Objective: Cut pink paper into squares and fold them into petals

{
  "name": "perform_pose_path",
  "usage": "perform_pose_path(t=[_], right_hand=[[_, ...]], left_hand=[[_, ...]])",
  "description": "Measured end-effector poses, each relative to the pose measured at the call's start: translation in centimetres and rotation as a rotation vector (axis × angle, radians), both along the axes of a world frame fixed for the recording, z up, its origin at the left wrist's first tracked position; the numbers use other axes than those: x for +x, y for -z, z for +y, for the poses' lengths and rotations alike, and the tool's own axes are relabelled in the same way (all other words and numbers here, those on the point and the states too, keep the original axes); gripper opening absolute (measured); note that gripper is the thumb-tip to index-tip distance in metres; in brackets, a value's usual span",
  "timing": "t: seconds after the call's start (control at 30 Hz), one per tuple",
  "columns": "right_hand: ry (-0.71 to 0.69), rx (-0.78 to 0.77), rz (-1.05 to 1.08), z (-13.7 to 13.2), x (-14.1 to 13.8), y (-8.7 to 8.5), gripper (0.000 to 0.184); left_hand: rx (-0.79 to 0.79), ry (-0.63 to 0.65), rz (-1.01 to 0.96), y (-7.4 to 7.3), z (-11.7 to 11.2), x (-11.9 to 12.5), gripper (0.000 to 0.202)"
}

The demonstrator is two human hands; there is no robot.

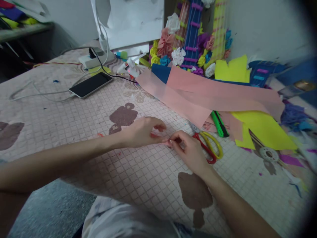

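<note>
A small pink paper strip point(167, 143) is stretched between my two hands, low over the tablecloth. My right hand point(189, 150) pinches one end between thumb and index finger. My left hand point(142, 132) has the other part, with a bit of pink showing between its thumb and curved fingers; most of the strip is hidden there. Just beyond my right hand lie scissors point(210, 145) with red and yellow handles. A green box cutter point(219, 124) rests near them, beside the large pink paper sheets point(223, 94).
A phone point(91, 85) on a cable, a power strip point(96, 59) and a white glue gun point(128, 68) are at the back left. Paper guitars point(192, 33) with crumpled paper flowers stand against the wall. Yellow paper point(267, 129) and scraps lie on the right.
</note>
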State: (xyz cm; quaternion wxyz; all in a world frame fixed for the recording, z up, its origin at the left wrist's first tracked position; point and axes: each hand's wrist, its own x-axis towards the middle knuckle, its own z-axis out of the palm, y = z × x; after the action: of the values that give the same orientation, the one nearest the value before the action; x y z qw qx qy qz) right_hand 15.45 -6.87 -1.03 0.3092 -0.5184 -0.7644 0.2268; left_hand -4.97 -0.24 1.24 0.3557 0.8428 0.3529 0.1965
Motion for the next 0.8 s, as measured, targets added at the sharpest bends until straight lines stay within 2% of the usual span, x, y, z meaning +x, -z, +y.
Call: perform_pose_path(t=[0.07,0.13,0.2,0.3,0.37,0.6,0.8], right_hand=[[0.028,0.046,0.035,-0.1,0.2,-0.1,0.007],[0.071,0.026,0.121,-0.2,0.4,-0.2,0.006],[0.096,-0.083,0.263,-0.2,0.5,-0.3,0.01],[0.056,-0.267,0.453,-0.2,0.4,-0.3,0.023],[0.038,-0.315,0.467,-0.2,0.2,-0.3,0.023],[0.108,-0.31,0.444,-0.2,-0.1,0.2,0.012],[0.129,-0.302,0.501,-0.1,-0.2,0.6,0.013]], left_hand=[[-0.065,0.023,0.016,-0.3,-0.1,0.9,0.027],[-0.132,0.019,-0.003,-0.3,-0.2,1.4,0.021],[-0.183,0.014,-0.058,-0.1,-0.3,1.6,0.019],[-0.25,0.027,-0.144,0.4,-0.1,1.6,0.017],[-0.281,0.035,-0.167,0.7,0.0,1.5,0.017],[-0.316,0.002,-0.204,0.9,-0.3,1.6,0.017],[-0.207,-0.074,-0.168,0.5,-0.9,1.7,0.015]])
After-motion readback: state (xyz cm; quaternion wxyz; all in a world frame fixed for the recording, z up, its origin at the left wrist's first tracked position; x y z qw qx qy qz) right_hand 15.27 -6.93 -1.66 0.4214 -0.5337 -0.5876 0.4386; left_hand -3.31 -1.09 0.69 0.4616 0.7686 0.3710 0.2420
